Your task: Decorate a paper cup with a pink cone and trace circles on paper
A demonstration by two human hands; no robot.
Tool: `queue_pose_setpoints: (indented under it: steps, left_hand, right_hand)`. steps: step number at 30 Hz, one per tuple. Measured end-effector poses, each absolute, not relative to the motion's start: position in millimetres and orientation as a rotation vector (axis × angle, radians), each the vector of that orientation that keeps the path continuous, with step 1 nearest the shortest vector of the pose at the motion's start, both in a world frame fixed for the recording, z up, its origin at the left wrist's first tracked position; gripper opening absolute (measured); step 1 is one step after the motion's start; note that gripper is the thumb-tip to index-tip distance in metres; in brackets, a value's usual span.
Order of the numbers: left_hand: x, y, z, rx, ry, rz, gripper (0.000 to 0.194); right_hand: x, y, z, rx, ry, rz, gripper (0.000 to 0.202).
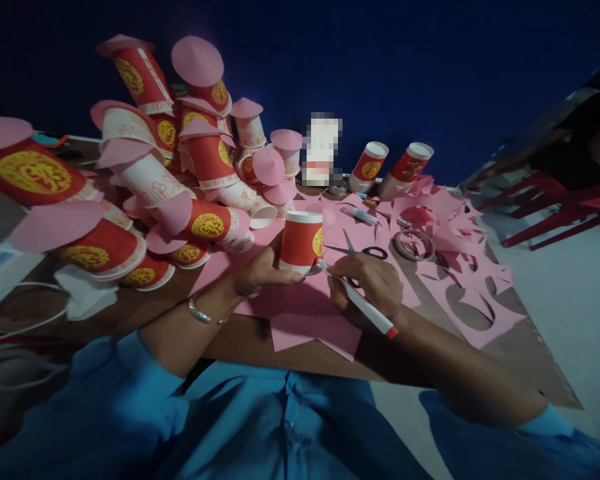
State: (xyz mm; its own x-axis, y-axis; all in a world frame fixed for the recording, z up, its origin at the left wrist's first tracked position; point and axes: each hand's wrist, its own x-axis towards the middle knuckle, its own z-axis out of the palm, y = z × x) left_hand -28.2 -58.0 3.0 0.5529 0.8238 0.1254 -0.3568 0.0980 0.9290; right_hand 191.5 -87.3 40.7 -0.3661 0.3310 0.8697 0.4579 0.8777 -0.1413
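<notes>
A red paper cup (301, 237) with a yellow emblem stands near the middle of the table, its white rim facing up. My left hand (265, 272) is closed around its lower left side, the thumb along the bottom. In my right hand (367, 280) is a white marker (365, 305) with an orange-red end. Its light tip points at the lower right of the cup; whether it touches cannot be told. Black scissors (353, 248) lie spread on pink paper (315, 320), partly hidden behind my right hand.
Many cups with pink paper cones (210, 220) are piled at the left. Two red cups (367, 167) stand at the back. A tape roll (414, 245), a glue tube (363, 215) and pink paper scraps (480, 300) lie on the right. Beyond the table is a red stool (555, 207).
</notes>
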Motion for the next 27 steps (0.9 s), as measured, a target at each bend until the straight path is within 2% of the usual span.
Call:
queue_pose_setpoints:
  steps: [27]
  left_hand:
    - [-28.0, -59.0, 3.8, 1.158, 0.540, 0.931, 0.069]
  right_hand:
    - [189.8, -90.8, 37.6, -0.583, -2.003, -0.115, 0.017]
